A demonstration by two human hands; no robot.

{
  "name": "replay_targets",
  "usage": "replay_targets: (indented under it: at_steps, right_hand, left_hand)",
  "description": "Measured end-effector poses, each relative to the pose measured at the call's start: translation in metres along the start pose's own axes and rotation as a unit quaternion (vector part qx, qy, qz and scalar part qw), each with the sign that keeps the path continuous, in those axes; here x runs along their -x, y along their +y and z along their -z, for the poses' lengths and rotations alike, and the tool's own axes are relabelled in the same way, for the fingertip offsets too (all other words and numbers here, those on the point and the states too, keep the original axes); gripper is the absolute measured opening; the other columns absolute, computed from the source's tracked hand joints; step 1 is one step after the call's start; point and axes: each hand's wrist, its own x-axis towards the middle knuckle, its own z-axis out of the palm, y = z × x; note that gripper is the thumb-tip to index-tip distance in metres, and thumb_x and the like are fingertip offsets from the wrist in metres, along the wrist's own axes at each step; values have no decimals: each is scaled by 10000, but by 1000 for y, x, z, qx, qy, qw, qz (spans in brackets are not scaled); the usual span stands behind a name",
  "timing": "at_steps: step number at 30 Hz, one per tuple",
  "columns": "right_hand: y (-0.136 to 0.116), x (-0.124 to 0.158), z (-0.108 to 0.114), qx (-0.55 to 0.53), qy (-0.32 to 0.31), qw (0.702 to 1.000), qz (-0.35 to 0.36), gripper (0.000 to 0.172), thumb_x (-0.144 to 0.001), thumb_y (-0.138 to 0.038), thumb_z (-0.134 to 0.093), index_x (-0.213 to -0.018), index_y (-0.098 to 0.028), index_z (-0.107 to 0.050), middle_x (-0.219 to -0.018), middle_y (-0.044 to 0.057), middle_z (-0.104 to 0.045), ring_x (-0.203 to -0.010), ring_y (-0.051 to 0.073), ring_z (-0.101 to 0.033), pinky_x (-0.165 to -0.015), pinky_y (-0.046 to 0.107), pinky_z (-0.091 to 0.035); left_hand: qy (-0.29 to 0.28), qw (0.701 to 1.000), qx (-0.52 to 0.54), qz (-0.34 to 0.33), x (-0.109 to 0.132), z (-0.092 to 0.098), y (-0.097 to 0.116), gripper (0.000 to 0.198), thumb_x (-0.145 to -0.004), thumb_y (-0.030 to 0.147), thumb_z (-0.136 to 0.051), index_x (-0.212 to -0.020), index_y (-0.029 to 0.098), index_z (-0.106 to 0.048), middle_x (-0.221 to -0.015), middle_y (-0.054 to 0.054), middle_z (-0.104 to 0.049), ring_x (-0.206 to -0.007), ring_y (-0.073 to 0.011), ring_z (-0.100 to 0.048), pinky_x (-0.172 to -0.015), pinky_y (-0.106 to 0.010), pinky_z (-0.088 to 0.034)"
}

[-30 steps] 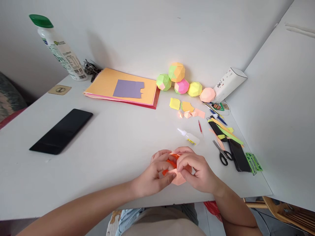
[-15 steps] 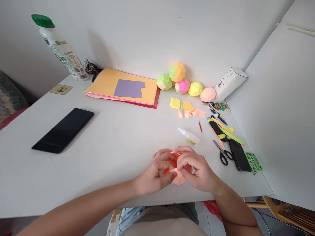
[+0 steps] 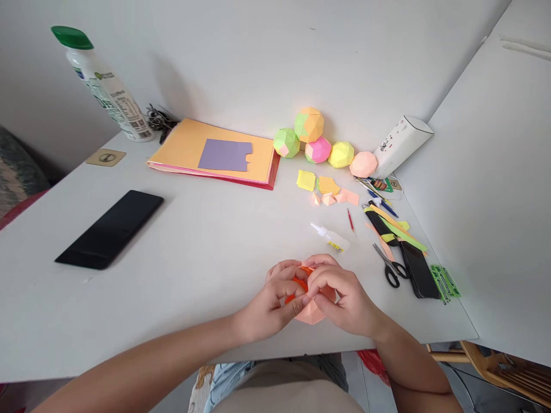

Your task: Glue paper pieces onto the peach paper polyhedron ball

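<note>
Near the front edge of the table, both hands are closed around a peach-pink folded paper ball (image 3: 313, 313) with a glowing orange, hollow-looking inside. My left hand (image 3: 278, 301) grips its left side, thumb and fingertips pinching the rim. On the other side my right hand (image 3: 346, 295) pinches the same rim, its fingertips almost meeting the left thumb. The fingers cover much of the ball. Just beyond the hands lies a white glue bottle (image 3: 331, 237) on its side. A small red pencil-like stick (image 3: 350, 220) rests behind it.
Finished paper balls (image 3: 341, 155) stand along the wall beside a white box (image 3: 403, 146). Paper scraps (image 3: 328, 184) lie before them. Scissors (image 3: 390, 267) and a black phone (image 3: 417, 269) are at right. A paper stack (image 3: 176, 152), dark tablet (image 3: 112, 228) and bottle (image 3: 109, 89) occupy the left.
My left thumb has shifted up slightly toward the right fingertips at the rim, showing more of the ball's lower front. Everything else stays in place.
</note>
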Motion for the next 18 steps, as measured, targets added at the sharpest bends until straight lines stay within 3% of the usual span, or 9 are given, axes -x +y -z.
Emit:
replay_targets:
  at_steps: [9,12,14,18]
  right_hand:
    - [-1,-2,-6,-5,30,1000,5,180,-864,-73,-519,-801,-229,-583,-712,27,-625,-1069,229,-555,-876,405,-540]
    - [-1,-4,-5,4,47,998,36,89,-891,-170,-555,-936,-229,-604,-860,53,-648,-1105,242,-550,-958,458,-506]
    - [1,-4,-2,13,66,996,53,145,-899,-255,-576,-1040,-232,-596,-1020,82,-632,-1171,259,-523,-1025,500,-459]
    - [9,-2,3,11,89,996,27,162,-935,-325,-535,-1061,-243,-596,-1156,103,-577,-1267,271,-468,-1056,504,-431]
  left_hand:
    - [3,1000,-7,7,0,1,5,273,-919,341,-525,-679,213,-542,-1095,-49,-623,-1267,-244,-404,-1087,-466,-323]
    - [9,1000,-11,16,1,2,7,239,-904,329,-544,-694,216,-554,-1063,-50,-607,-1203,-241,-449,-1059,-446,-357]
    - [13,1000,-17,9,2,2,7,250,-912,327,-534,-690,214,-547,-1034,-49,-587,-1146,-228,-476,-1039,-429,-374]
    - [7,1000,-22,5,3,5,6,323,-927,340,-504,-636,207,-462,-1003,-49,-567,-1148,-222,-457,-1035,-427,-380]
